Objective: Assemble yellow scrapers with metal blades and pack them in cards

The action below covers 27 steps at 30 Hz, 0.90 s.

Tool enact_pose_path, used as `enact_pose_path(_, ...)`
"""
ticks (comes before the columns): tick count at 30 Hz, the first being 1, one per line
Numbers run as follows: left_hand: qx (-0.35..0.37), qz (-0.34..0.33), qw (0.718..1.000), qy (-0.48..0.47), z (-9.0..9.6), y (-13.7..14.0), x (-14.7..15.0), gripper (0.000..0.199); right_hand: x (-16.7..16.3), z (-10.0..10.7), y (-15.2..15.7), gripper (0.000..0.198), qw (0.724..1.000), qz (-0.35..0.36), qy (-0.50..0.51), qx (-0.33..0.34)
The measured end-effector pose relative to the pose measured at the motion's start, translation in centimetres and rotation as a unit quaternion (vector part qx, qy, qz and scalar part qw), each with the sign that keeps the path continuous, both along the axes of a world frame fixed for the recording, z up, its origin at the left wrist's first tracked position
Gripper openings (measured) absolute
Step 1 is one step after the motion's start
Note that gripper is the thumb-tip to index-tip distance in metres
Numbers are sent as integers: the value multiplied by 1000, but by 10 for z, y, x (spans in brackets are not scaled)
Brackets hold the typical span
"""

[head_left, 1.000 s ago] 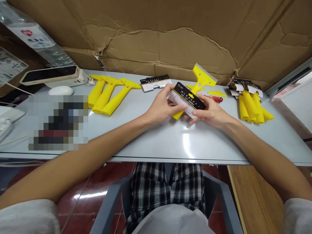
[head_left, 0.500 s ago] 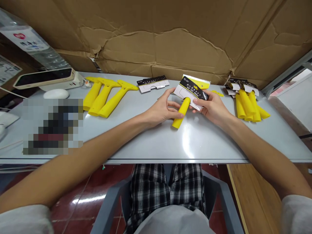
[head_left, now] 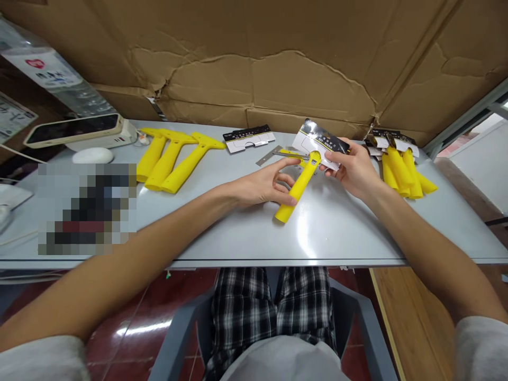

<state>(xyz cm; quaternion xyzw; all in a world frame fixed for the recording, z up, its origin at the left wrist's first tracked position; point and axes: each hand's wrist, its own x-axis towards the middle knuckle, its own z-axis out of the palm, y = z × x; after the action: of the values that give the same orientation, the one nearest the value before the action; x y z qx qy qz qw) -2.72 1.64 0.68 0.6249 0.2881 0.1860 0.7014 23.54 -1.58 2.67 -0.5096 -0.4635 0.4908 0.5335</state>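
A yellow scraper [head_left: 292, 193] with a thin metal blade at its head is in my left hand [head_left: 268, 185], thumb and fingers closed around its handle. The handle's lower end points toward me. My right hand [head_left: 351, 166] pinches a black-and-white printed packaging card [head_left: 319, 142] by its right edge. The card stands tilted just behind the scraper's head; whether the two touch I cannot tell. Beyond my left fingers lies a flat metal blade [head_left: 266, 156] on the table. Small yellow pieces behind the scraper are partly hidden.
Several yellow scrapers [head_left: 178, 164] lie at the left on the table [head_left: 222, 233]. Flat cards [head_left: 249, 138] lie at the back. Carded scrapers [head_left: 402, 172] are stacked at the right. A phone [head_left: 75, 129], a white mouse [head_left: 92, 156] and a bottle [head_left: 51, 69] stand left. Cardboard [head_left: 254, 79] walls the back.
The card has shifted off the front of the scraper's head to behind it, exposing head and blade. The handle's lower end has moved slightly left and toward me. The flat blade has come into view.
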Motion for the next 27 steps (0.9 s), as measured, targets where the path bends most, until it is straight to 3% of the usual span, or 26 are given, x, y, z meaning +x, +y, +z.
enact_pose_path(2,2,27,1000,-5,0,-1,3,98,0,-1,0,52,1000,11,2,5)
enact_pose_path(6,7,125,990,-61,1,-2,8,50,-9,-2,-6,62,998,60,3,-12)
enact_pose_path(8,2,148,986,-75,3,-1,9,42,-17,-3,-11,70,996,84,3,-31)
enact_pose_path(12,8,162,982,-96,2,0,9,40,-28,-8,-18,79,994,101,25,-45)
enact_pose_path(16,19,227,964,-139,-2,2,12,40,-32,-12,-19,82,993,98,60,-40)
enact_pose_path(22,24,276,947,-164,-4,3,14,37,-41,-17,-26,92,982,165,18,-88)
enact_pose_path(27,29,300,944,-137,-4,8,12,41,-40,-20,-24,89,980,181,6,-80)
